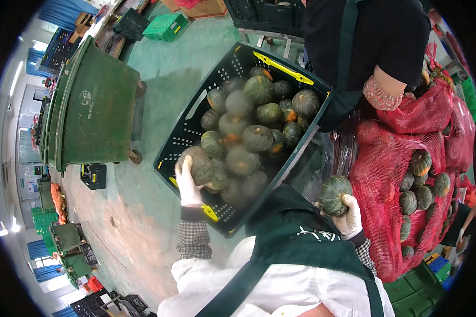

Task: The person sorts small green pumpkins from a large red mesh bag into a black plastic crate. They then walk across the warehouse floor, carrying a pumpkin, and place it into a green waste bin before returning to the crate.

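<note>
My left hand [190, 184], in a white glove, grips a dark green squash [197, 165] at the near left corner of a large black plastic crate [238, 224]. Many round green squashes [258, 138], a few with orange patches, lie in the crate; part of the view there is hazy. To the right of the crate, my gloved right hand [349, 216] holds a ribbed green squash [335, 195]. This one is beside red mesh sacks [373, 174], where more squashes [423, 197] show through an opening.
A co-worker in a dark shirt and green apron [365, 51] stands close by at the upper right. A big green wheeled bin [99, 107] is at the left. Behind the crate are another black crate [265, 16] and a green crate [166, 27].
</note>
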Available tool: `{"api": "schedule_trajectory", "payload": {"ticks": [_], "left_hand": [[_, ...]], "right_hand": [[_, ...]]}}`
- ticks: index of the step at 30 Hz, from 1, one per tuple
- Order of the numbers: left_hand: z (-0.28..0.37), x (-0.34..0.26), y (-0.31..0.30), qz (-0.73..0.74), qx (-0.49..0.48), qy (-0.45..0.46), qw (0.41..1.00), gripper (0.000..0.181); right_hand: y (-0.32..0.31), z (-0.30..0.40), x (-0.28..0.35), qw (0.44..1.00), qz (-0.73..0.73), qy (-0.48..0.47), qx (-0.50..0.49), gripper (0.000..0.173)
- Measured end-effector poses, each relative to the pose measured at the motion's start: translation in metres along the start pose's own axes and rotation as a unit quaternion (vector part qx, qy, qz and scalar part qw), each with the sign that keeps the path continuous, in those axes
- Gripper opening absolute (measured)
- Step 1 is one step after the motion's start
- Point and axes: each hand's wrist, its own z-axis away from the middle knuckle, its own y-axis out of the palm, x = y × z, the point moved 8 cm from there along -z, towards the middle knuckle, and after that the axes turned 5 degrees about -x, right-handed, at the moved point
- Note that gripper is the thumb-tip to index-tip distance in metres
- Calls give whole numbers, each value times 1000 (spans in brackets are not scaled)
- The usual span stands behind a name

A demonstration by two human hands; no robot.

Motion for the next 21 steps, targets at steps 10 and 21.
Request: {"api": "schedule_trajectory", "payload": {"ticks": [10,21], "left_hand": [[46,17,181,-152,238,232,931,39],[417,232,414,-279,724,331,537,38]], "right_hand": [[-51,13,-6,992,-121,-30,-6,57],[-152,116,12,916,-333,-218,-52,58]]}}
